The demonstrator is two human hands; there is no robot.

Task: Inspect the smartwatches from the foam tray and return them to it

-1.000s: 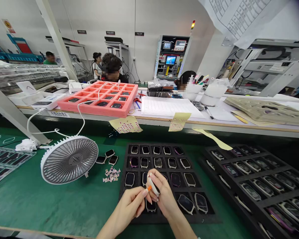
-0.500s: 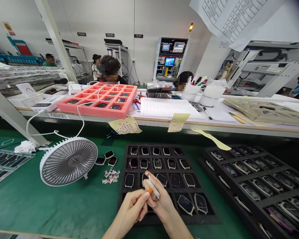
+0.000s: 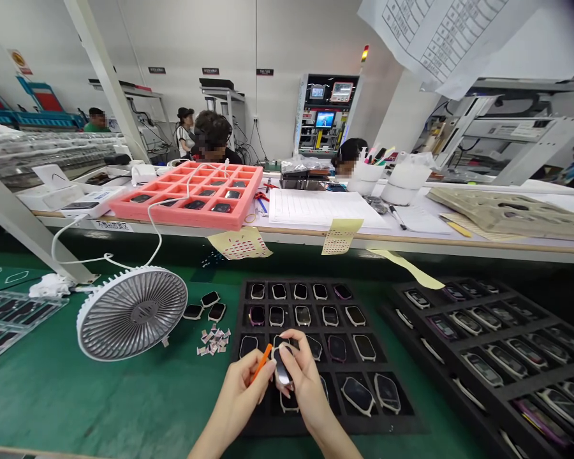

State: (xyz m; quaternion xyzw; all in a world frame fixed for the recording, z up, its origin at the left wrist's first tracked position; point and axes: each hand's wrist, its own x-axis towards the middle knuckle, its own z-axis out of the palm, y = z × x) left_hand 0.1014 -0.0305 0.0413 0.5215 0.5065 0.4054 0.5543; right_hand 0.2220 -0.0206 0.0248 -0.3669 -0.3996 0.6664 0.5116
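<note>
Smartwatch [image 3: 282, 375] near the counter's [image 3: 124, 408] front edge: right fingers [image 3: 294, 367] grip it, maybe to stop wobbles, left fingers [image 3: 264, 376] an orange stick [image 3: 263, 361].

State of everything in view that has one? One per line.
Left hand: closed on orange stick
Right hand: gripping watch
Fan: tilted, running unclear
Monitor: lit
Signal light: lit
Pink tray: partly filled
Black foam tray: loaded

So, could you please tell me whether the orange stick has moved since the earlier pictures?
Yes: against the black tray, the orange stick in the left hand has shifted left, now beside the watch in the right hand.
</note>
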